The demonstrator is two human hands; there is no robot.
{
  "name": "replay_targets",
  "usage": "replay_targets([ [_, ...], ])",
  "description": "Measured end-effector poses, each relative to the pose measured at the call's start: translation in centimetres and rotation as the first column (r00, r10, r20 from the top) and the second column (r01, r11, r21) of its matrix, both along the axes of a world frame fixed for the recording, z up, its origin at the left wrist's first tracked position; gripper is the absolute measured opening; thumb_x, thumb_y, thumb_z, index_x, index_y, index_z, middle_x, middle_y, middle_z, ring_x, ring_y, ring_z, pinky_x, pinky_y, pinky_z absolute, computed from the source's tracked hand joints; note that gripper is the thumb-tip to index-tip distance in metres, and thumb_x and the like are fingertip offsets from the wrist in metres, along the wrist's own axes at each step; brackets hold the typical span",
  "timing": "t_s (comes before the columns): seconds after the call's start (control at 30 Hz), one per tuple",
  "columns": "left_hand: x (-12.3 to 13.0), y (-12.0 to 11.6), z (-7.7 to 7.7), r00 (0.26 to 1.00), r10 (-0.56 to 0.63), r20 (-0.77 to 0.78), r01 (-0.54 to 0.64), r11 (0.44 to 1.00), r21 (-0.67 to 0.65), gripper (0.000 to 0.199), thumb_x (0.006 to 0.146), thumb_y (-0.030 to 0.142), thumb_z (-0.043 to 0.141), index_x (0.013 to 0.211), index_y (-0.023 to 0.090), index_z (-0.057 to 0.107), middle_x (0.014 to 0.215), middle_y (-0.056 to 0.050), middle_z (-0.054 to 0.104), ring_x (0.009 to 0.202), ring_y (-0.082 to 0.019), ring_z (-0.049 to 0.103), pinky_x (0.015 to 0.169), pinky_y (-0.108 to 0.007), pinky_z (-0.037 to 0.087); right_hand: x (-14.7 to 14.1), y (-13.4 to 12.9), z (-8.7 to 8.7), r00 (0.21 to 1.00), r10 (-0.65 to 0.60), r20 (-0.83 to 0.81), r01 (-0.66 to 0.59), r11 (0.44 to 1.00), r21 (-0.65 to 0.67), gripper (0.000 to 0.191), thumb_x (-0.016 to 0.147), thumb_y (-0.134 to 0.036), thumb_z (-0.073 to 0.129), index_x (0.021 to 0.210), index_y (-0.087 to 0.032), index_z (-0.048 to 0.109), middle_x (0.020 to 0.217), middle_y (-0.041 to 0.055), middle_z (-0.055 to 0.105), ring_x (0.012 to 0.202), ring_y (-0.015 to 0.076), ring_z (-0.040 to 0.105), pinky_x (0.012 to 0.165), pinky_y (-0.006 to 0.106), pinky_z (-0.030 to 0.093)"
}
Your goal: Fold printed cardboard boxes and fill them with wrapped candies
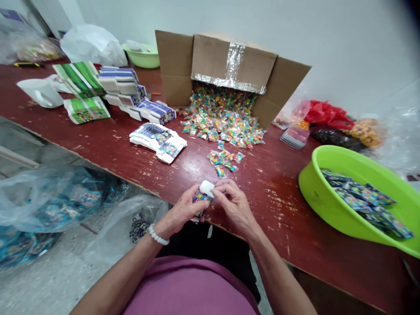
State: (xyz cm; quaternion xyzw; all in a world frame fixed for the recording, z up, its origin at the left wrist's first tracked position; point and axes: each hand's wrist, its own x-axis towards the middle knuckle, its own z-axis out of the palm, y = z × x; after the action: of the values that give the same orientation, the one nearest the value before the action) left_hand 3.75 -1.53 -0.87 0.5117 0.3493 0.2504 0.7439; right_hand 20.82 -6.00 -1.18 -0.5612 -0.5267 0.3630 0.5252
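My left hand is wrapped round a small printed carton, held at the table's front edge with its white flap raised. My right hand is at the carton's flap, thumb and fingers pinched together; whether they grip the flap or a small packet is hard to make out. Just beyond the hands lies a small group of wrapped candies. Farther back, a large heap of the same candies spills from a cardboard box tipped toward me. Flattened cartons lie in a fanned pile to the left.
A green basin holding dark printed packets stands at the right. Bundled cartons, a white mug and a light green bowl sit back left. Plastic bags with packets are below the table's left edge.
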Motion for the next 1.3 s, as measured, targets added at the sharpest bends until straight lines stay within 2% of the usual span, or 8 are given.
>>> replay_targets([
  [0.13,0.2,-0.1,0.0,0.994,0.104,0.038,-0.094,0.973,-0.210,0.052,0.085,0.064,0.055,0.094,0.014,0.066,0.072,-0.006,0.065,0.058,-0.016,0.059,0.045,-0.024,0.049,0.0,-0.1,-0.1,0.948,-0.032,-0.318,-0.020,0.987,-0.160,0.024,0.084,-0.045,0.071,0.095,-0.023,0.068,0.081,-0.0006,0.065,0.072,0.0160,0.061,0.068,0.029,0.051],
  [0.3,0.2,-0.4,0.2,0.996,0.085,-0.017,-0.086,0.994,-0.074,0.041,0.082,0.053,0.066,0.088,0.012,0.069,0.069,-0.005,0.068,0.055,-0.015,0.061,0.041,-0.020,0.046,-1.7,-0.2,-1.0,0.754,0.117,-0.646,-0.349,0.905,-0.244,0.032,0.077,-0.043,0.080,0.097,-0.023,0.066,0.073,-0.0037,0.064,0.053,0.0101,0.055,0.055,0.024,0.049],
  [0.4,0.1,-0.4,0.3,0.992,0.126,0.000,-0.125,0.988,-0.088,0.035,0.079,0.049,0.071,0.089,0.015,0.067,0.070,-0.002,0.066,0.053,-0.013,0.060,0.038,-0.019,0.046,-2.6,0.1,-1.4,0.844,0.063,-0.533,-0.178,0.970,-0.168,0.023,0.076,-0.041,0.080,0.084,-0.022,0.069,0.079,-0.0006,0.067,0.058,0.0119,0.058,0.056,0.026,0.050],
  [0.5,0.0,-0.2,0.2,0.987,0.118,0.110,-0.080,0.951,-0.298,0.041,0.083,0.056,0.067,0.087,0.015,0.064,0.069,-0.003,0.067,0.053,-0.015,0.061,0.039,-0.022,0.050,-2.7,0.1,-1.1,0.989,-0.041,-0.145,0.054,0.995,0.088,0.013,0.083,-0.036,0.073,0.079,-0.025,0.074,0.093,0.0046,0.072,0.083,0.0203,0.067,0.075,0.033,0.055],
  [0.63,-0.2,0.0,-0.1,0.975,0.082,0.206,0.042,0.844,-0.535,0.053,0.090,0.065,0.050,0.088,0.014,0.064,0.063,-0.006,0.066,0.045,-0.015,0.060,0.038,-0.025,0.050,-2.2,-0.1,-0.3,0.969,0.043,0.244,-0.104,0.965,0.243,0.014,0.092,-0.033,0.063,0.092,-0.029,0.077,0.094,0.0042,0.076,0.091,0.0230,0.069,0.087,0.037,0.052],
  [0.83,-0.2,-0.1,-0.2,0.969,0.203,0.140,-0.121,0.886,-0.448,0.053,0.093,0.062,0.046,0.117,0.017,0.064,0.071,-0.003,0.068,0.050,-0.016,0.062,0.037,-0.024,0.049,-2.3,-0.1,-0.6,0.992,0.075,0.100,-0.078,0.997,0.025,0.022,0.094,-0.037,0.060,0.083,-0.023,0.073,0.078,0.0024,0.071,0.066,0.0166,0.063,0.062,0.028,0.050],
  [0.97,-0.3,-0.3,-0.3,0.980,0.179,0.089,-0.130,0.908,-0.399,0.064,0.093,0.066,0.041,0.124,0.016,0.064,0.075,-0.005,0.071,0.050,-0.015,0.061,0.039,-0.023,0.048,-2.3,0.2,-0.3,0.981,0.147,0.130,-0.157,0.985,0.073,0.013,0.092,-0.032,0.064,0.091,-0.024,0.074,0.088,0.0029,0.074,0.074,0.0185,0.066,0.071,0.031,0.053],
  [1.3,-0.9,-0.5,-0.7,0.989,0.130,0.072,-0.075,0.857,-0.509,0.059,0.087,0.068,0.049,0.082,0.012,0.068,0.062,-0.005,0.066,0.043,-0.015,0.058,0.037,-0.024,0.048,-2.1,0.3,0.6,0.953,0.143,0.266,-0.163,0.985,0.055,0.016,0.092,-0.028,0.062,0.092,-0.023,0.077,0.081,0.0030,0.074,0.070,0.0176,0.066,0.067,0.028,0.050],
])
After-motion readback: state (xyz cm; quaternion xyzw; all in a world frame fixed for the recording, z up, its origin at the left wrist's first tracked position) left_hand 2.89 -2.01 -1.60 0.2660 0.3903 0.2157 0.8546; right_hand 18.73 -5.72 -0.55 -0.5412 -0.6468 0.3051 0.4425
